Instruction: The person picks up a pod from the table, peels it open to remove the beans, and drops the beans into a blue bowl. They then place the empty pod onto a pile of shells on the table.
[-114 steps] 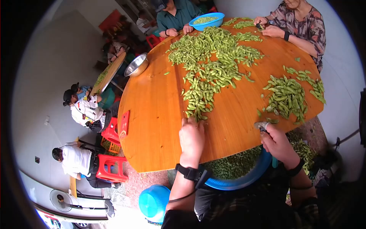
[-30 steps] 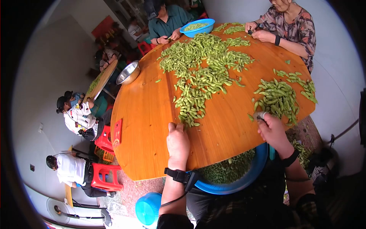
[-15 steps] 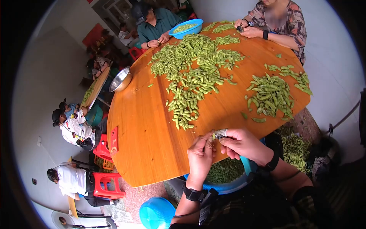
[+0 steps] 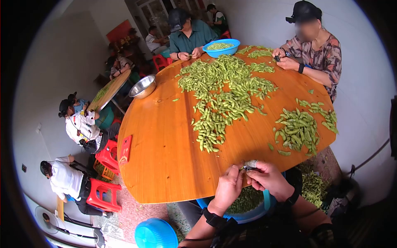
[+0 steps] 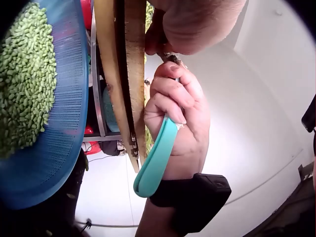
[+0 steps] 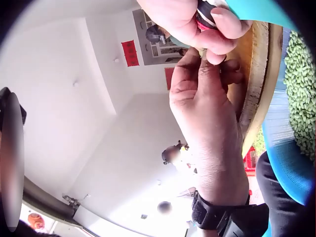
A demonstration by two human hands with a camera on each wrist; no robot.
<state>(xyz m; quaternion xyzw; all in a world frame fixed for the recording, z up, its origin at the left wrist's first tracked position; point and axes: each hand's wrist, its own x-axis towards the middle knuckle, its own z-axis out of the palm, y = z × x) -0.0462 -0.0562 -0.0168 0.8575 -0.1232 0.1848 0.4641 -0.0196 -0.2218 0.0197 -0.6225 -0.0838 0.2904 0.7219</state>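
Note:
Both hands meet over the near edge of the round wooden table (image 4: pixel 165 165). The left hand (image 4: pixel 228 186) pinches a small green soybean pod (image 6: pixel 202 52) between thumb and forefinger; most of it is hidden. Right against those fingertips, the right hand (image 4: pixel 271 178) curls round a tool with a teal handle (image 5: pixel 157 160), whose working end is mostly covered by fingers. A grey wrap (image 4: pixel 251 164) shows at the right hand's fingertip. Below the hands, a blue basin (image 5: pixel 74 98) contains many shelled green beans (image 5: pixel 24 74).
A large heap of pods (image 4: pixel 225 87) spreads over the table, with a smaller pile (image 4: pixel 297 130) at right. A steel bowl (image 4: pixel 143 86), a red packet (image 4: pixel 125 149) and a blue bowl (image 4: pixel 221 53) stand around it. Two people (image 4: pixel 318 53) sit opposite.
The left hand has come from the near end of the big heap, moving right and toward the body. The right hand has moved left from beside the smaller pile to meet it.

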